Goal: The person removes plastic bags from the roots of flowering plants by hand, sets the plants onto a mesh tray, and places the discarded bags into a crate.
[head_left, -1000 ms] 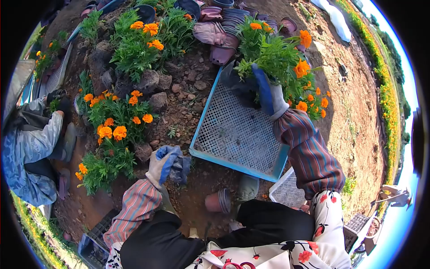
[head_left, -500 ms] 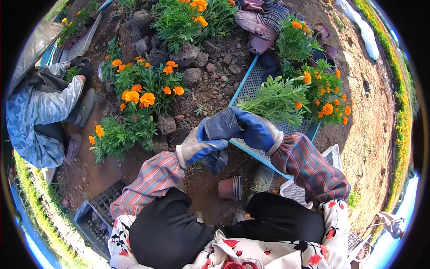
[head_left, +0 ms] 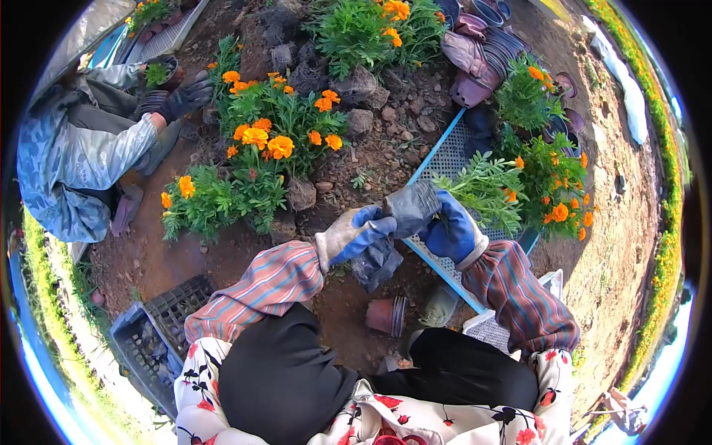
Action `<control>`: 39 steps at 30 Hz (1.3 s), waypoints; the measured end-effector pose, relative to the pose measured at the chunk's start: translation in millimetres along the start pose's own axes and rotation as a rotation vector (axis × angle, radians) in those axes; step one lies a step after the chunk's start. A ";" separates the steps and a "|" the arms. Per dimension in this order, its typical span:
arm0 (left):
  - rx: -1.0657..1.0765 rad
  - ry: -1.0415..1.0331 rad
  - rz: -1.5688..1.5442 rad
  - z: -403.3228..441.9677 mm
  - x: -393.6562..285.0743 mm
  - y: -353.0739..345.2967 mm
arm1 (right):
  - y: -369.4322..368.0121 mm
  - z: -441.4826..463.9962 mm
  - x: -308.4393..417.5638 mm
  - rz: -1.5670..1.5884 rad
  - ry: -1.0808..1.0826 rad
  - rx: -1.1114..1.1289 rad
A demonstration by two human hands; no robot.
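My left hand (head_left: 356, 236), in a white and blue glove, is closed at the left edge of a dark nursery bag (head_left: 412, 210). Crumpled black plastic (head_left: 376, 265) hangs just below its fingers. My right hand (head_left: 454, 231), in the same kind of glove, wraps the other end of the bag, at the base of a leafy marigold plant (head_left: 486, 185). The plant lies tipped over to the right, with an orange bloom among its leaves. The right fingertips are partly hidden behind the bag.
Below my hands lies a stack of brown pots (head_left: 386, 316). A blue-edged perforated tray (head_left: 445, 159) is beyond them; marigolds (head_left: 259, 148) stand left. A co-worker (head_left: 96, 156) in dark gloves sits at far left with a potted plant. Black crates (head_left: 159, 326) are at lower left.
The view has shifted, so the surroundings sit further right. The left fingers sit more at the bag's edge, and the black plastic hangs lower and fuller. The co-worker's hand has come out farther.
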State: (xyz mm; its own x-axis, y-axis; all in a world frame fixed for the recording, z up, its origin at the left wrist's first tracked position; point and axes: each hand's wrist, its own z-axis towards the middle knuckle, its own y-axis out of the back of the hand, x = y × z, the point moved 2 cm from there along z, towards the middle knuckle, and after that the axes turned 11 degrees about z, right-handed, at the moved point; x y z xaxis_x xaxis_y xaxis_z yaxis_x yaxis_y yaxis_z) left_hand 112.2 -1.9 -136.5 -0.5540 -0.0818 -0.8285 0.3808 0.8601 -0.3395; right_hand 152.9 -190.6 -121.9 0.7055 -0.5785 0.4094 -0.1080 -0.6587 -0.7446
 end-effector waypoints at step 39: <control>-0.200 0.088 0.014 -52.0 76.5 75.4 | -28.9 40.3 35.7 -0.034 0.025 -0.178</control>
State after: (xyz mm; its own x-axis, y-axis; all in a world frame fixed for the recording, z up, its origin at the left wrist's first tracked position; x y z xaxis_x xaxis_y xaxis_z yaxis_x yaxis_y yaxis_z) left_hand 60.0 82.9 -202.3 -0.6151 -0.0321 -0.7878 0.2392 0.9445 -0.2252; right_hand 209.4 -172.9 -107.0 0.6938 -0.5643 0.4474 -0.2079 -0.7518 -0.6258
